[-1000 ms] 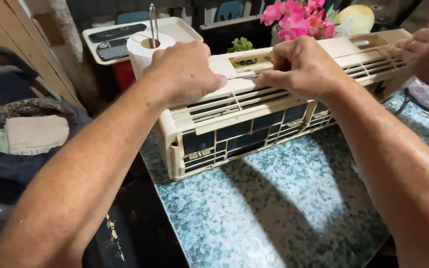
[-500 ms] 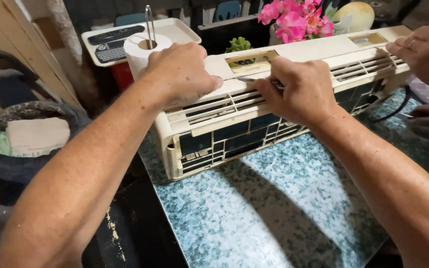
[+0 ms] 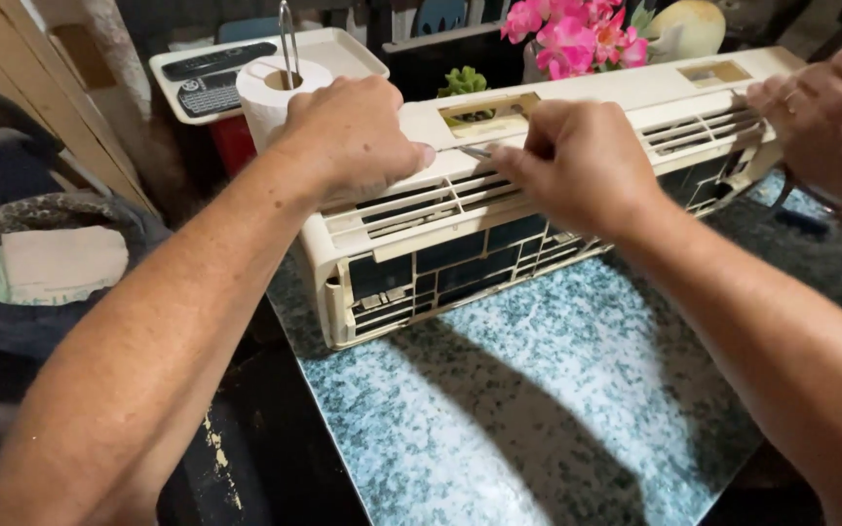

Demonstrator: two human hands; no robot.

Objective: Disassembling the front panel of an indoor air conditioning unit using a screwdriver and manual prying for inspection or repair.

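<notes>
A cream plastic air-conditioner casing [image 3: 421, 253] with slatted vents lies lengthwise on a speckled green-white stone table [image 3: 499, 390]. My left hand [image 3: 353, 136] grips its top near the left end, fingers curled over the upper edge. My right hand [image 3: 582, 166] is closed around a thin metal tool [image 3: 475, 153]. The tool's tip points left along the top vent slats, close to my left thumb. Most of the tool is hidden inside my fist.
Another person's hand [image 3: 830, 112] holds the casing's right end. Behind stand a paper roll on a holder [image 3: 270, 93], a white tray with remote controls [image 3: 343, 54] and pink flowers [image 3: 577, 39]. A folded cloth [image 3: 60, 263] lies on a dark seat at left.
My right hand has slid left along the casing's top toward my left hand. The other person's hand has settled on the right end. My left hand keeps its hold.
</notes>
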